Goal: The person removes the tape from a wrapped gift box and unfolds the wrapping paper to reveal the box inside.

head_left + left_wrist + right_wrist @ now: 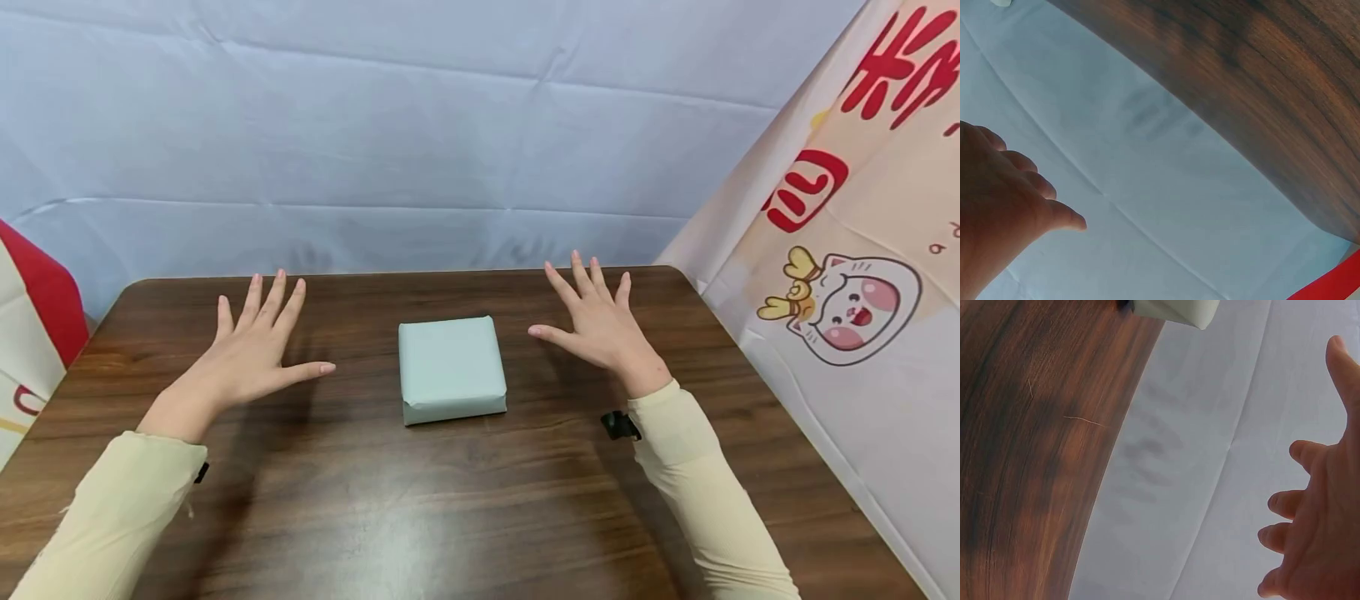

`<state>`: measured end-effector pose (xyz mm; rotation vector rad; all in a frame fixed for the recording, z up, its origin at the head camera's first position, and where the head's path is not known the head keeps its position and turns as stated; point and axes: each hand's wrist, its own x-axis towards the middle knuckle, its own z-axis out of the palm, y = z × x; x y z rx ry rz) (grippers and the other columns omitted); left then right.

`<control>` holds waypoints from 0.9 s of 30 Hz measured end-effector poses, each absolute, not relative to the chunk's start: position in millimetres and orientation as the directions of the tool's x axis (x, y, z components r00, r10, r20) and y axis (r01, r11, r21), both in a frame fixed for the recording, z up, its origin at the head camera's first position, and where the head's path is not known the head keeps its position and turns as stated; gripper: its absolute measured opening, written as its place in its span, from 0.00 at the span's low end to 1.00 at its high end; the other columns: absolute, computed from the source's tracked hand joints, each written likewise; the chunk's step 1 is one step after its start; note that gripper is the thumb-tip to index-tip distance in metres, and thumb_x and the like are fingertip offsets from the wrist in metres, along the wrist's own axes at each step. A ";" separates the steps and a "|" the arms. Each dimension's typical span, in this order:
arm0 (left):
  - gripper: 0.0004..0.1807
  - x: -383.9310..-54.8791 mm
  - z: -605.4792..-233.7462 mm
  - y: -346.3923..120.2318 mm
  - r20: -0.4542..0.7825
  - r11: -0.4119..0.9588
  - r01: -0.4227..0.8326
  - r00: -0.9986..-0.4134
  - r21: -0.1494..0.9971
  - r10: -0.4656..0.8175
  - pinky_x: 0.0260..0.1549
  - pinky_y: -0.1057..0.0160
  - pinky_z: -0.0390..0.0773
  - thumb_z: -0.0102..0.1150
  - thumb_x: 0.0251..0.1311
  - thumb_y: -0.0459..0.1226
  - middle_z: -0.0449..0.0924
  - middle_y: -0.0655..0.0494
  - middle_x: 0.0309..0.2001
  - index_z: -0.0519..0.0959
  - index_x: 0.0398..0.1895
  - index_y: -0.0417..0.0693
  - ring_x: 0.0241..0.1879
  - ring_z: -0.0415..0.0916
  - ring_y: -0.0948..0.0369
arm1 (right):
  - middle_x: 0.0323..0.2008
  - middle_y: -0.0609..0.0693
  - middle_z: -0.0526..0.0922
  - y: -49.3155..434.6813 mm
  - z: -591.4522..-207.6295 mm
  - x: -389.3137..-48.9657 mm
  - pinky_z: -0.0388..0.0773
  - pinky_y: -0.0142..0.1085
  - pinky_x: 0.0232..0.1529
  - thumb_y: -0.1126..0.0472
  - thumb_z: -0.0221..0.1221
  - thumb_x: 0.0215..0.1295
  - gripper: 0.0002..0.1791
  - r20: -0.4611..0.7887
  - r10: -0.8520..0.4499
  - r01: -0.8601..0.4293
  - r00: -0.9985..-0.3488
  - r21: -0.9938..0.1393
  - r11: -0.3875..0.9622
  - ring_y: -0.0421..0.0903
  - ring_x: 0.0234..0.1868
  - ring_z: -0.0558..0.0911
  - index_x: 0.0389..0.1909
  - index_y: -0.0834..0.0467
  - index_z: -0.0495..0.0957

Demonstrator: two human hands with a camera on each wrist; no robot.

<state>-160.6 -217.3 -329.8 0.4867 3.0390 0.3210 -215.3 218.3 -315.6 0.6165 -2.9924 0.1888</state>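
Note:
A square box wrapped in pale mint-green paper (452, 362) lies flat near the middle of the brown wooden table (450, 500). To its left, my left hand (251, 354) hovers over the table with fingers spread and holds nothing. My right hand (600, 325) is held the same way on the box's right side, thumb pointing toward it, without touching it. In the right wrist view a corner of the wrapped box (1179, 309) shows at the top edge, and the spread fingers of the right hand (1322, 519) are at the right. The left hand (1004, 200) appears alone in its wrist view.
A pale blue-white cloth (420, 142) hangs behind the table's far edge. On the right stands a printed banner with red characters and a cartoon cat (855, 312). Red and white cloth (45, 292) hangs at the left. Each wrist carries a small black device (621, 425).

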 end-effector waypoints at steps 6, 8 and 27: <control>0.60 -157.7 -330.6 -215.5 -0.005 0.922 0.319 -0.945 0.219 0.328 0.55 0.33 0.15 0.45 0.54 0.70 0.13 0.47 0.71 0.25 0.74 0.49 0.67 0.08 0.47 | 0.74 0.59 0.34 213.2 -317.3 -215.0 0.27 0.68 0.60 0.25 0.46 0.57 0.51 0.095 -0.401 -0.410 -0.911 -0.107 0.906 0.59 0.72 0.34 0.75 0.44 0.41; 0.60 -157.0 -331.8 -214.0 -0.001 0.918 0.329 -0.941 0.222 0.338 0.55 0.33 0.15 0.46 0.54 0.70 0.14 0.47 0.72 0.26 0.74 0.48 0.68 0.09 0.47 | 0.74 0.60 0.35 210.8 -317.7 -214.6 0.26 0.68 0.60 0.25 0.47 0.57 0.51 0.098 -0.408 -0.417 -0.908 -0.108 0.902 0.58 0.73 0.34 0.75 0.43 0.41; 0.51 -140.5 -383.5 -135.8 0.085 0.834 0.513 -0.858 0.205 0.506 0.63 0.36 0.32 0.48 0.62 0.62 0.24 0.46 0.74 0.38 0.76 0.47 0.72 0.19 0.49 | 0.74 0.57 0.38 168.1 -363.6 -178.9 0.36 0.61 0.66 0.28 0.47 0.60 0.49 0.166 -0.692 -0.708 -0.703 -0.061 0.704 0.58 0.73 0.37 0.75 0.52 0.47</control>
